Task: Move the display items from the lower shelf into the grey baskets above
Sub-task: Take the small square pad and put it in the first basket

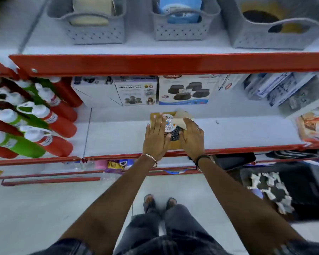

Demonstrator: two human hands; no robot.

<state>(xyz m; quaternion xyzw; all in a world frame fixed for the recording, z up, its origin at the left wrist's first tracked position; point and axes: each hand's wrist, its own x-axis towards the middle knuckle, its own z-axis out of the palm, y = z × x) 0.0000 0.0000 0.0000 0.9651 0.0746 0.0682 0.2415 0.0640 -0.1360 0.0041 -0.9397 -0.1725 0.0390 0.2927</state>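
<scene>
Just below the middle of the frame, both hands are down on a small stack of flat display items (170,126) lying on the white lower shelf (237,133): a yellow-brown card-backed pack with a round patterned sticker and a dark mesh piece on its face. The left hand (156,138) lies flat and spread on the stack's left side, fingers straight, pressing rather than gripping. The right hand (191,138) sits on the right side with its fingers curled round a beige card corner (181,117) that is lifted off the stack; whether it pinches the card firmly or only props it up cannot be told.

Across the top of the frame three grey perforated plastic baskets stand on the upper shelf: the left basket (92,34) holds a cream roll, the middle basket (182,31) holds blue and white packs, the right basket (276,39) holds something yellow and black.

This looks like the gathering step: the items are being squared up for a lift, and nothing is off the shelf yet. The next move calls for both hands to close under the stack's edges, draw it forward clear of the red shelf rail (155,63) overhead, then raise it to a basket, probably the right one, whose contents look alike
</scene>
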